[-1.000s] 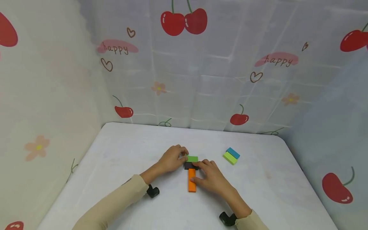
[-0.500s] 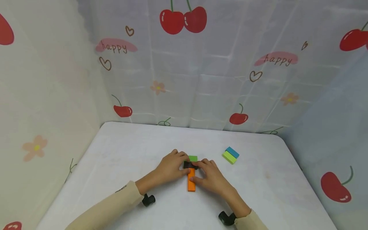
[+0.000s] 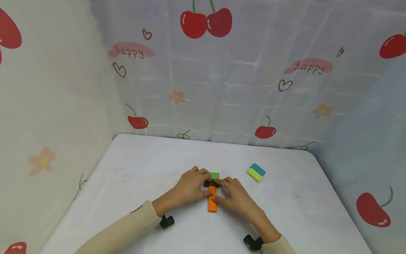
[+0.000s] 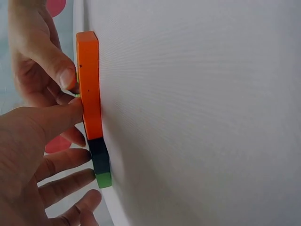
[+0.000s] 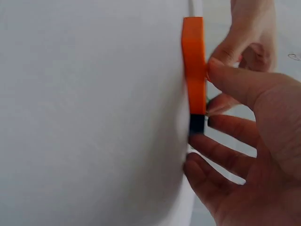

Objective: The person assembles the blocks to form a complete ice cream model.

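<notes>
On the white table, an orange block (image 3: 212, 205) lies lengthwise toward the person, its far end against a black block (image 3: 207, 183) set crosswise. A green block (image 3: 215, 175) adjoins the black one's far side. My left hand (image 3: 189, 186) rests its thumb on the orange block (image 4: 89, 113), fingers reaching to the black block (image 4: 99, 157) and green block (image 4: 104, 180). From the other side, my right hand (image 3: 237, 198) touches the orange block (image 5: 194, 56) with its thumb and the black block (image 5: 197, 124) with its fingertips. Fingers partly cover the black and green blocks.
Right of the hands, a blue block (image 3: 258, 169) and a yellow-green block (image 3: 254, 175) lie side by side. A cherry-print curtain (image 3: 222, 88) stands along the table's back edge. Black wrist cameras are beneath both forearms.
My left hand has come nearer from the green block's left side, and its thumb has moved down onto the orange block. The right hand has stayed almost still on the blocks.
</notes>
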### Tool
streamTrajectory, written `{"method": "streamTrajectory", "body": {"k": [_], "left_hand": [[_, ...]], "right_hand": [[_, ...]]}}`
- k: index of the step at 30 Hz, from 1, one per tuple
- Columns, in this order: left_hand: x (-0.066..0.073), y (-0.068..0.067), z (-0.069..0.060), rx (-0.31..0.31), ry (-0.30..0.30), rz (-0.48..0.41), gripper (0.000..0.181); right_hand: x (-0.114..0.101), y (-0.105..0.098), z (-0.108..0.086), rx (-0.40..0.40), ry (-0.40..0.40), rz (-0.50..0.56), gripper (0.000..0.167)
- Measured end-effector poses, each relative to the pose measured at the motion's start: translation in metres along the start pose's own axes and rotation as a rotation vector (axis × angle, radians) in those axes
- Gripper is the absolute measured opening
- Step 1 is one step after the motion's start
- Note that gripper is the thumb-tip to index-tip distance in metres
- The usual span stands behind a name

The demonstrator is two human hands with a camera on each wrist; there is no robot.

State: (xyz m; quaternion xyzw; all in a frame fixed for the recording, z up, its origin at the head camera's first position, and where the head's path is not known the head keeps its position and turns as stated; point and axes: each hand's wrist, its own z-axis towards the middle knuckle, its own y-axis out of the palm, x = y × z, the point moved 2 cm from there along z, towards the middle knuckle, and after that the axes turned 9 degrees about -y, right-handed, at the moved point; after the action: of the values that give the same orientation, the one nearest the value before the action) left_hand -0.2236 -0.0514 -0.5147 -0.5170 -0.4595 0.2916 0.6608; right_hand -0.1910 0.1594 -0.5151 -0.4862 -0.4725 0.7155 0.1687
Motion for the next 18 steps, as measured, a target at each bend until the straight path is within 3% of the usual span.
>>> {"method": "streamTrajectory", "body": {"k": [4,7,10,18], "left_hand": [[0.001,-0.001,0.000,-0.004,-0.017,-0.004,0.048],[0.002,-0.002,0.000,-0.002,-0.026,-0.002,0.047],[0.003,-0.003,0.000,0.001,-0.029,0.002,0.046],[0.001,0.000,-0.002,0.002,-0.038,-0.014,0.045]], "right_hand": [[0.004,-0.010,-0.005,-0.029,0.009,0.013,0.063],[0.013,-0.020,-0.008,-0.008,0.072,0.014,0.058],[0.028,-0.032,-0.012,0.044,0.130,0.004,0.051],[0.077,-0.066,-0.025,0.233,0.187,0.008,0.032]]}}
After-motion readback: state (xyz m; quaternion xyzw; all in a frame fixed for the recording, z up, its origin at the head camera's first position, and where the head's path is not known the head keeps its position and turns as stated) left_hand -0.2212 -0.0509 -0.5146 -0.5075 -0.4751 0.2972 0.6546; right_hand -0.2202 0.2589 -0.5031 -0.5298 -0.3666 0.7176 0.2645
